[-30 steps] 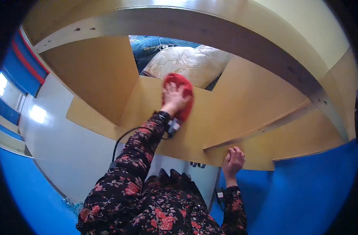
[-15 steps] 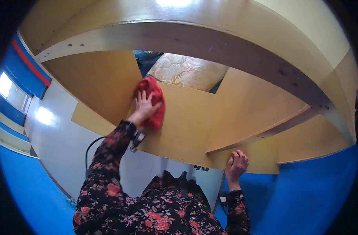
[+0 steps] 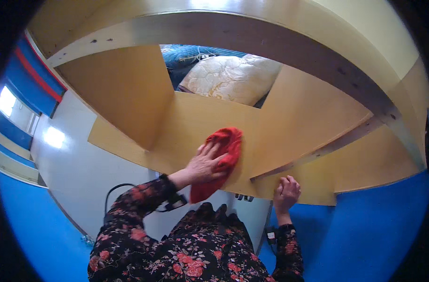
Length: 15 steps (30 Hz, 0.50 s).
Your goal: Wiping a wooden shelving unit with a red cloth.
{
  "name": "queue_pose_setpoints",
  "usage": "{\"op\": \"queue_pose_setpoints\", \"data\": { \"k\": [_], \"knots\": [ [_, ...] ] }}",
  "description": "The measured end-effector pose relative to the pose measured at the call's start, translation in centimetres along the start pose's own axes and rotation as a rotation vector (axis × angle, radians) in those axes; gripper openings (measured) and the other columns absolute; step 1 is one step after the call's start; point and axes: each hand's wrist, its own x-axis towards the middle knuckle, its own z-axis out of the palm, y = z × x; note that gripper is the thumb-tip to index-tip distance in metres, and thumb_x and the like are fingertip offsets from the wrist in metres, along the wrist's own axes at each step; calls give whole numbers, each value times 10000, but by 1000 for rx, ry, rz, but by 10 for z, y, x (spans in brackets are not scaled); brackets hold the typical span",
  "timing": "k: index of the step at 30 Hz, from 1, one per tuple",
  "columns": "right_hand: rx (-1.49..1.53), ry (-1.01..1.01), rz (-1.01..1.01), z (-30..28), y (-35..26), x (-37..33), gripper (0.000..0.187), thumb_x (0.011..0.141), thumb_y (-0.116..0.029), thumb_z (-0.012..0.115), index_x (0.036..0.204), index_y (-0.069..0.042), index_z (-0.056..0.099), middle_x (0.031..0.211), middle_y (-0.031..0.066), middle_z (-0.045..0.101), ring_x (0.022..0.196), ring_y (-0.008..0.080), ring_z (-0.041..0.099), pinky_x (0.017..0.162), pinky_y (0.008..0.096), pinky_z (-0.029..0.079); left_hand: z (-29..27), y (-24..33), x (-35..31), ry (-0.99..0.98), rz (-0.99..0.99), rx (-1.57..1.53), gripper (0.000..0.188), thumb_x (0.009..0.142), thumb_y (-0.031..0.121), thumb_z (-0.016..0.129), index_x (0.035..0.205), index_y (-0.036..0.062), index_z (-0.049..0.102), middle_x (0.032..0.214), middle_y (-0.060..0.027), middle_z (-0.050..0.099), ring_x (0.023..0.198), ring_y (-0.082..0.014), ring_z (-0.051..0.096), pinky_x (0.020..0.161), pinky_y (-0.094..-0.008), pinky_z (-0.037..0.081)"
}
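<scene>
My left hand [image 3: 206,165] presses on a crumpled red cloth [image 3: 231,141], its fingers bent over the fabric. The cloth lies on the yellowish wooden shelf board [image 3: 195,115], and its lower end hangs over the front edge. To the right, my right hand [image 3: 286,193] is closed in a loose fist at the board's front edge, just below the slanting wooden divider [image 3: 318,152]. I see nothing in its fingers. Both sleeves are black with a red flower pattern.
A curved wooden rail [image 3: 214,30] crosses above the shelf. An upright panel [image 3: 118,94] bounds the left side. Behind the board lie a cream quilted cushion [image 3: 233,77] and blue fabric [image 3: 195,51]. A black cable [image 3: 112,190] loops by my left arm.
My left hand and the red cloth have moved right and nearer to me, away from the left panel to the middle of the board. My right hand has hardly moved.
</scene>
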Motion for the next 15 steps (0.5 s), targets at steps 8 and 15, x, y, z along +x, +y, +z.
{"op": "queue_pose_setpoints", "data": {
  "k": [8,15],
  "knots": [
    [18,15,-19,-8,-5,2,173,756,-141,568,925,-134,607,1057,57,558,1020,261,513,853,404,404,-27,-112,9,171,-803,86,792,789,620,497,1384,124,331,1466,-250,141,1369,-415,58,1067,-584,119],
    [32,21,-3,-2,-8,4,177,749,-123,562,920,-143,604,1062,41,559,1036,254,502,865,400,402,6,-5,122,137,-480,88,712,807,542,509,1364,123,365,1458,-246,181,1365,-411,101,1066,-574,122]
  ]
}}
